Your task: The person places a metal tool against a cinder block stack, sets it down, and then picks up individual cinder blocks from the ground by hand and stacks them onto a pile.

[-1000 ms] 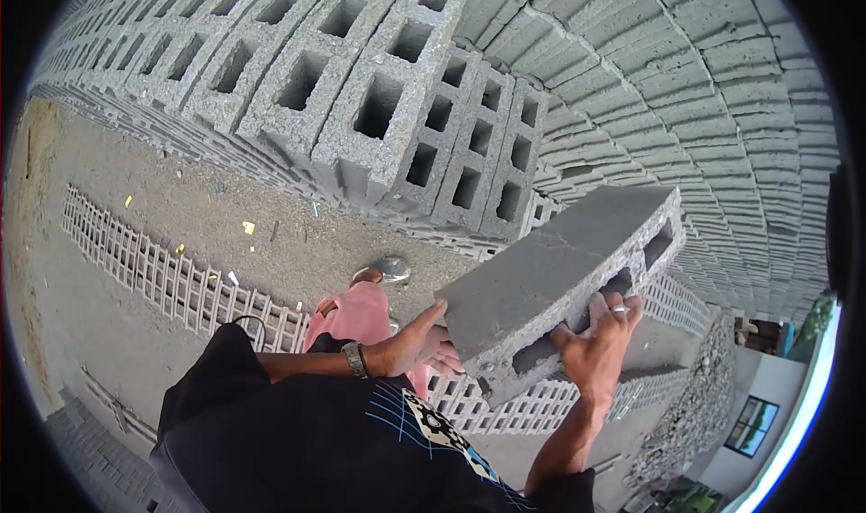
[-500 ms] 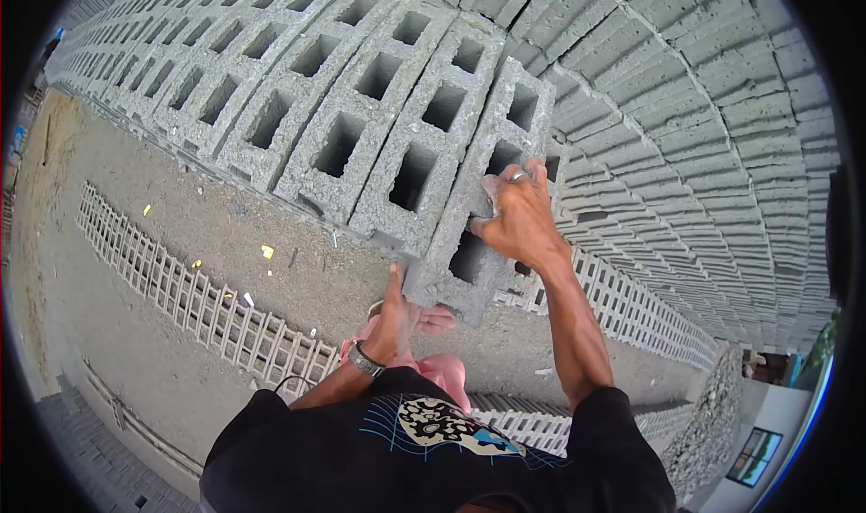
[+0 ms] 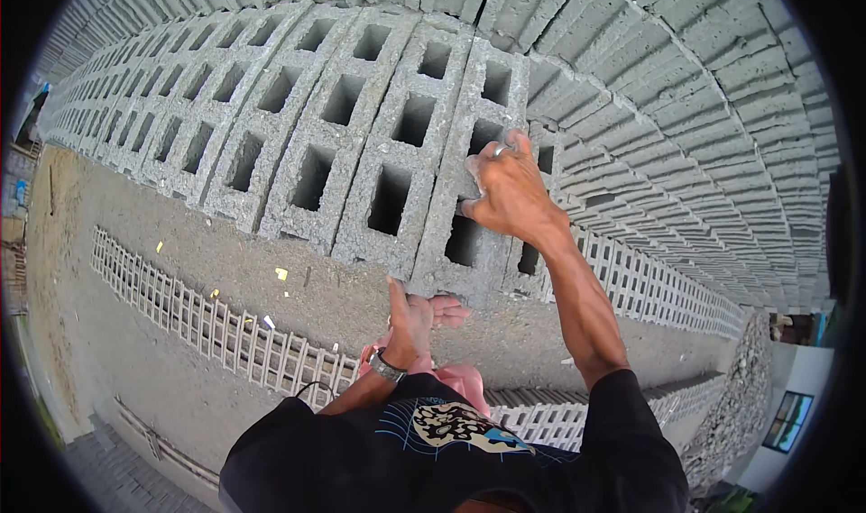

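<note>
A grey hollow concrete block (image 3: 431, 235) stands at the end of a row of like blocks, its holes facing up. My right hand (image 3: 516, 191) grips it from above, with a ring on one finger and the fingertips hooked into its holes around the web between them. Below the block's near end is my left hand (image 3: 417, 322), its fingers stretched out flat and its thumb up against the end face. The block sits flush beside the neighbouring block (image 3: 347, 157), and its underside is hidden.
A high wall of stacked blocks (image 3: 667, 107) rises at the far right. Lower rows of blocks (image 3: 212, 310) cross the dirt ground (image 3: 334, 310) at left, and others (image 3: 649, 274) run along the right. A gravel heap (image 3: 735, 405) lies near a white building (image 3: 798, 414).
The block has moved from a slight tilt and gap to flush against the row. My left hand has slid down to its near end, and my right hand still grips it.
</note>
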Action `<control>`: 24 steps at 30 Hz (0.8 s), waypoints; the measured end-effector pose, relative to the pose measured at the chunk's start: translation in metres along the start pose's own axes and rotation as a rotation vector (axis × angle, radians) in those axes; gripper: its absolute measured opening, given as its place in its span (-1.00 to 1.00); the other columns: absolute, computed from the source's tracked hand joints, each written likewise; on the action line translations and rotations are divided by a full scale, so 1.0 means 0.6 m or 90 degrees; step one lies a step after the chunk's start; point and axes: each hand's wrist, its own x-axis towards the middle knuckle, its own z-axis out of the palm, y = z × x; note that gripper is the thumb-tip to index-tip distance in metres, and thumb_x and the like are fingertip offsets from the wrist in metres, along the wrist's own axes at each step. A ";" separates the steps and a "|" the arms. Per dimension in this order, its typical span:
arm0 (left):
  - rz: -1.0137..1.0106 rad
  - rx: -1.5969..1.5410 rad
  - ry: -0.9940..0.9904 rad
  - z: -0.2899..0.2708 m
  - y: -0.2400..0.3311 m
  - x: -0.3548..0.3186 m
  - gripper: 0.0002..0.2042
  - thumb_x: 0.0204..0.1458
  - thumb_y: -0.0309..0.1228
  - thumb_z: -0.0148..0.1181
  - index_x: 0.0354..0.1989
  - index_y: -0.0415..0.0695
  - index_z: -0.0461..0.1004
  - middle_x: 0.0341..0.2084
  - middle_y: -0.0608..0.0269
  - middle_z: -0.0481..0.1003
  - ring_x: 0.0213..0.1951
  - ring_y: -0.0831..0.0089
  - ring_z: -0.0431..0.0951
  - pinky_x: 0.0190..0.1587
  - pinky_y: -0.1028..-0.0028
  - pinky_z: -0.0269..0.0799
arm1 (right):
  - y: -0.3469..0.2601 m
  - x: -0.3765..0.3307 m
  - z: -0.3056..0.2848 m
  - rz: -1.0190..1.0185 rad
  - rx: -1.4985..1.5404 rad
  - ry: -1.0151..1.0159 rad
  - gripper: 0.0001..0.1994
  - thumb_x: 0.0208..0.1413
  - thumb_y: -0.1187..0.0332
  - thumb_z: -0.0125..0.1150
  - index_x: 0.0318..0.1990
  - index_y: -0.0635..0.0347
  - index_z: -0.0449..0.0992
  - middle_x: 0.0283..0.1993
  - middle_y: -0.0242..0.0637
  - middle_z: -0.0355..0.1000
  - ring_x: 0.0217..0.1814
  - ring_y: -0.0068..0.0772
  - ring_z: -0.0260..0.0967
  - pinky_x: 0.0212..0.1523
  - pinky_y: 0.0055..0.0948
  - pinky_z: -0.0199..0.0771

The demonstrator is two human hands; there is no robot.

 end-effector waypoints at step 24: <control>-0.161 0.718 -0.209 -0.073 -0.108 0.047 -0.58 0.35 -0.20 -0.13 0.12 -0.34 0.37 -0.13 -0.14 0.56 -0.09 0.27 0.62 -0.09 0.40 0.54 | 0.010 -0.102 0.119 0.055 0.328 0.653 -0.63 -0.11 0.24 0.27 -0.15 0.27 0.58 -0.09 -0.08 0.52 0.05 -0.15 0.43 0.40 -0.09 -0.01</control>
